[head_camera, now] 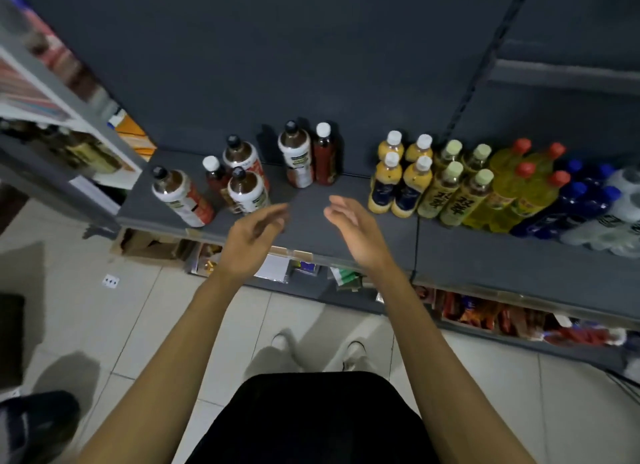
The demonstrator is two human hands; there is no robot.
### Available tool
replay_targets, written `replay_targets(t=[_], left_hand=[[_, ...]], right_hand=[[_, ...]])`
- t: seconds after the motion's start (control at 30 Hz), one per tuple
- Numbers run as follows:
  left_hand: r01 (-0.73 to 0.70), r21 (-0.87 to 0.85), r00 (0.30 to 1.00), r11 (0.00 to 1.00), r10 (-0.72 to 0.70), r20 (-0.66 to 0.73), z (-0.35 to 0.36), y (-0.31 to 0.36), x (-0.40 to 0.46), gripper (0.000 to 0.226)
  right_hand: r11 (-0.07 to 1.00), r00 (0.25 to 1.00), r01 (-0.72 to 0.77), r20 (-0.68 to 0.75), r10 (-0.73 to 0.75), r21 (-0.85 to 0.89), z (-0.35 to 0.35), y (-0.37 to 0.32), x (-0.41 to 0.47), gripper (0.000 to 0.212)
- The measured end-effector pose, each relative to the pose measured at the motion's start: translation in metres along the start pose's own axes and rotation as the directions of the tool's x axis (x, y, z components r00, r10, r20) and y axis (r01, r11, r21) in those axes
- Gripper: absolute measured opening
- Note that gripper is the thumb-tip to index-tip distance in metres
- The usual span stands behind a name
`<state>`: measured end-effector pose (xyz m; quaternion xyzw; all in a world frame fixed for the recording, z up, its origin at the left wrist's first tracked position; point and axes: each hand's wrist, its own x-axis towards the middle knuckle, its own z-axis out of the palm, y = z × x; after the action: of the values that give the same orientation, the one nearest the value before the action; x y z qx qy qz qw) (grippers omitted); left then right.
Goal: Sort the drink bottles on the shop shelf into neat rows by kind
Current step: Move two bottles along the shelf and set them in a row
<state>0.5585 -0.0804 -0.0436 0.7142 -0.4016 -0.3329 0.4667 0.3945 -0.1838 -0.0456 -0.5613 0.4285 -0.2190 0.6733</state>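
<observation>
My left hand (254,238) and right hand (356,231) hover over the shelf's (311,218) front edge, fingers loose and holding nothing. Toward the left end stand scattered brown bottles with black caps (246,190) and red bottles with white caps (325,159). Toward the right end, orange bottles (400,176), green-capped bottles (450,190), yellow bottles (512,190) and blue bottles (575,204) stand in rows.
</observation>
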Motion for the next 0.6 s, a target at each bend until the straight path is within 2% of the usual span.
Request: replay_targets(t=[0.13, 0.23, 0.4, 0.6], left_hand=[[-0.001, -0.054, 0.998, 0.999, -0.002, -0.059, -0.041, -0.005, -0.025, 0.029], [-0.032, -0.054, 0.995, 0.998, 0.026, -0.101, -0.084, -0.019, -0.042, 0.029], [-0.017, -0.102, 0.979, 0.995, -0.005, -0.204, -0.165, -0.049, -0.072, 0.028], [0.007, -0.122, 0.975, 0.993, -0.033, -0.218, -0.213, -0.083, -0.083, 0.030]], right_hand=[[0.997, 0.997, 0.062, 0.059, -0.059, -0.053, 0.049, -0.013, -0.005, 0.040], [0.992, 0.990, 0.101, 0.104, -0.092, -0.078, 0.099, -0.020, -0.008, 0.034], [0.981, 0.981, 0.130, 0.164, -0.106, -0.143, 0.189, -0.023, -0.009, 0.032], [0.964, 0.980, 0.132, 0.177, -0.092, -0.230, 0.246, -0.025, -0.008, 0.031]])
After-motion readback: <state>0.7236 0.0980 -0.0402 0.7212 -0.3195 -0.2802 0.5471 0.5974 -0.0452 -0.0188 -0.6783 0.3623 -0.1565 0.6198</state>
